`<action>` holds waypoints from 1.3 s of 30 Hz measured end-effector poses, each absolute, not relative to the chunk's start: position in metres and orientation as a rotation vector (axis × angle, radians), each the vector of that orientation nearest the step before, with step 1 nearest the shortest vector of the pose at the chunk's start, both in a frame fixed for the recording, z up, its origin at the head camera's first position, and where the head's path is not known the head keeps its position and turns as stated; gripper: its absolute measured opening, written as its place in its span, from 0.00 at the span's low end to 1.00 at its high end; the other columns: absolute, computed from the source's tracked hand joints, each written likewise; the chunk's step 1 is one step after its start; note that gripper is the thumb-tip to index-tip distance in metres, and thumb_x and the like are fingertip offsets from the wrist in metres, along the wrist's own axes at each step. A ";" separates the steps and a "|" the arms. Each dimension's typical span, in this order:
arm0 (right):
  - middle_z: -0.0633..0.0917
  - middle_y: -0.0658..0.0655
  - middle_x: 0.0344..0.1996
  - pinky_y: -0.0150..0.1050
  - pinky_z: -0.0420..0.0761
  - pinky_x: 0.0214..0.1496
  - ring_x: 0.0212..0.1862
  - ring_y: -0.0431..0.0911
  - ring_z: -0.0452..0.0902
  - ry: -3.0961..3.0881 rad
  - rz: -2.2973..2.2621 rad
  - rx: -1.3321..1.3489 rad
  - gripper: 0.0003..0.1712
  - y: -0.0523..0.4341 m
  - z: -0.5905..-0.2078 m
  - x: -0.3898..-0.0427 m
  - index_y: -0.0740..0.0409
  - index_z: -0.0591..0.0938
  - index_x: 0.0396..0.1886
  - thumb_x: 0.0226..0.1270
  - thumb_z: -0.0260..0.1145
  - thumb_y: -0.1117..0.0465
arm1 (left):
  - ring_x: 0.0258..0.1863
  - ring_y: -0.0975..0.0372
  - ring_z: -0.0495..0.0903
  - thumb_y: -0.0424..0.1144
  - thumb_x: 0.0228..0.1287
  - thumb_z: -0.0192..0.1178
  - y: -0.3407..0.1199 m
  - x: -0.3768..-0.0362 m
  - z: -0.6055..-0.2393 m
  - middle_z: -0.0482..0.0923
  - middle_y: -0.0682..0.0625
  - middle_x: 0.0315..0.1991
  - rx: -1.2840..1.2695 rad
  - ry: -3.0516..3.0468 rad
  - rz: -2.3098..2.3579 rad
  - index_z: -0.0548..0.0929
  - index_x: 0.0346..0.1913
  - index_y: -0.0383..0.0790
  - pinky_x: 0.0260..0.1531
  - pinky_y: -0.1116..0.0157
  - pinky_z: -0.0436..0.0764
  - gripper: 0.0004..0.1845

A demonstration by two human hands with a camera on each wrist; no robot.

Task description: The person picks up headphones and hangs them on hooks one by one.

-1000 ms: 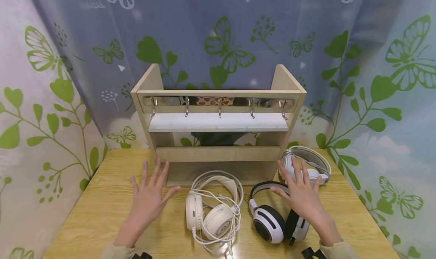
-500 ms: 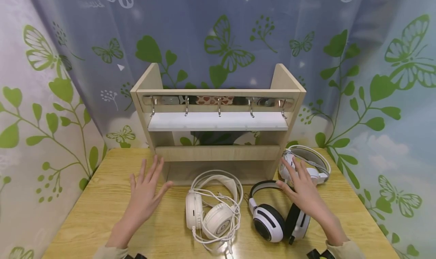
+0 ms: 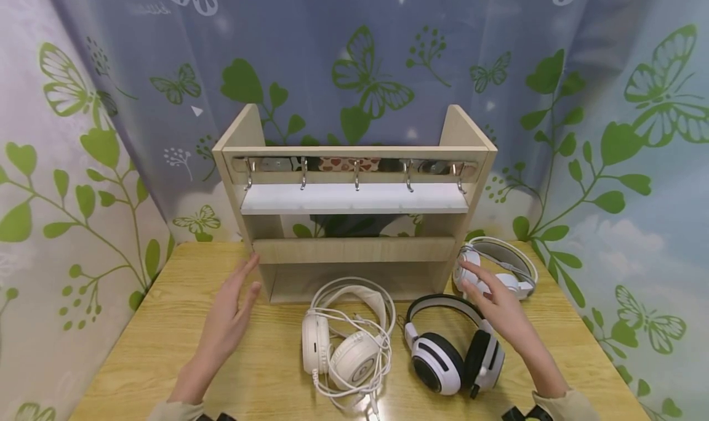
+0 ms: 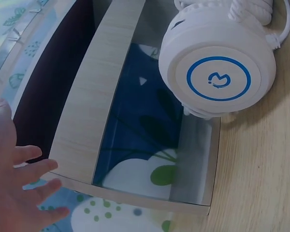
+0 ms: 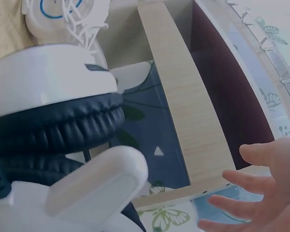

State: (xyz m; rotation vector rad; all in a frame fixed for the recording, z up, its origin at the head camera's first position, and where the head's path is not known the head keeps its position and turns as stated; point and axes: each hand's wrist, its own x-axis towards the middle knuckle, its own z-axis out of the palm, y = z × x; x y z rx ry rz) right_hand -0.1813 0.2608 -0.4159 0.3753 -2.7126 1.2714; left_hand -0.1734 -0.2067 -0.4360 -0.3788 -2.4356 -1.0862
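My left hand (image 3: 224,322) hovers over the left part of the table, fingers relaxed, holding nothing. It lies left of the cream headphones (image 3: 354,359), whose white cable is wound round them. Holding nothing either, my right hand (image 3: 503,313) is above and right of the black-and-white headphones (image 3: 440,362), fingers loosely bent. A third, white pair of headphones (image 3: 501,252) lies behind it, partly covered by that hand. In the left wrist view the left hand (image 4: 19,179) has spread fingers; the right hand (image 5: 266,188) looks alike in its own wrist view.
A light wooden shelf (image 3: 354,250) stands at the back of the table (image 3: 166,335). Along its top front runs a metal rail with several hooks (image 3: 357,178). Patterned curtains (image 3: 310,52) hang behind and at both sides.
Both hands have turned from palms down with fingers spread to more sideways, fingers closer together. They have drawn slightly apart. The headphones and shelf have not moved.
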 end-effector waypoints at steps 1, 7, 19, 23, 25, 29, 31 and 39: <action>0.66 0.72 0.73 0.72 0.67 0.65 0.73 0.72 0.56 -2.707 1.306 0.374 0.28 0.261 -0.416 -0.182 0.63 0.68 0.75 0.83 0.53 0.55 | 0.72 0.39 0.63 0.39 0.81 0.47 -0.207 -0.173 -0.436 0.66 0.37 0.74 -0.372 -2.423 -1.102 0.66 0.75 0.34 0.70 0.38 0.60 0.25; 0.68 0.69 0.73 0.69 0.68 0.66 0.72 0.69 0.62 -2.699 1.389 0.337 0.27 0.258 -0.415 -0.184 0.62 0.70 0.73 0.82 0.53 0.54 | 0.61 0.47 0.78 0.35 0.83 0.42 -0.211 -0.176 -0.433 0.78 0.42 0.66 -0.347 -2.298 -1.162 0.74 0.69 0.35 0.60 0.80 0.66 0.20; 0.77 0.66 0.67 0.60 0.76 0.61 0.67 0.64 0.73 -2.667 1.402 0.334 0.26 0.250 -0.416 -0.192 0.63 0.73 0.71 0.82 0.54 0.54 | 0.55 0.76 0.77 0.31 0.82 0.43 -0.214 -0.181 -0.422 0.84 0.39 0.55 -0.360 -2.071 -1.187 0.81 0.62 0.34 0.54 0.83 0.71 0.18; 0.77 0.67 0.66 0.50 0.78 0.60 0.66 0.64 0.73 -2.670 1.449 0.342 0.25 0.247 -0.417 -0.195 0.64 0.73 0.71 0.82 0.53 0.55 | 0.55 0.76 0.78 0.30 0.81 0.43 -0.214 -0.183 -0.416 0.85 0.37 0.54 -0.395 -1.989 -1.192 0.81 0.62 0.33 0.54 0.79 0.74 0.18; 0.77 0.67 0.66 0.41 0.79 0.58 0.65 0.63 0.74 -2.665 1.480 0.343 0.25 0.244 -0.417 -0.197 0.64 0.73 0.70 0.82 0.54 0.56 | 0.55 0.74 0.79 0.31 0.82 0.43 -0.215 -0.184 -0.413 0.85 0.37 0.53 -0.388 -1.967 -1.199 0.81 0.61 0.32 0.54 0.78 0.76 0.18; 0.77 0.67 0.67 0.32 0.78 0.56 0.65 0.62 0.74 -2.666 1.525 0.355 0.25 0.239 -0.419 -0.199 0.65 0.73 0.70 0.82 0.54 0.56 | 0.53 0.72 0.81 0.32 0.82 0.43 -0.217 -0.187 -0.407 0.86 0.39 0.52 -0.369 -1.931 -1.201 0.82 0.60 0.32 0.53 0.77 0.78 0.18; 0.76 0.67 0.67 0.37 0.78 0.59 0.66 0.62 0.74 -2.671 1.538 0.366 0.25 0.237 -0.420 -0.200 0.64 0.73 0.70 0.82 0.54 0.55 | 0.52 0.70 0.82 0.31 0.81 0.44 -0.218 -0.189 -0.404 0.86 0.39 0.52 -0.379 -1.902 -1.195 0.82 0.59 0.31 0.51 0.77 0.79 0.17; 0.76 0.66 0.67 0.42 0.78 0.61 0.67 0.62 0.73 -2.682 1.602 0.402 0.27 0.229 -0.421 -0.203 0.63 0.72 0.71 0.82 0.55 0.53 | 0.52 0.71 0.82 0.29 0.80 0.46 -0.218 -0.194 -0.394 0.86 0.39 0.52 -0.393 -1.853 -1.136 0.82 0.58 0.30 0.51 0.77 0.78 0.16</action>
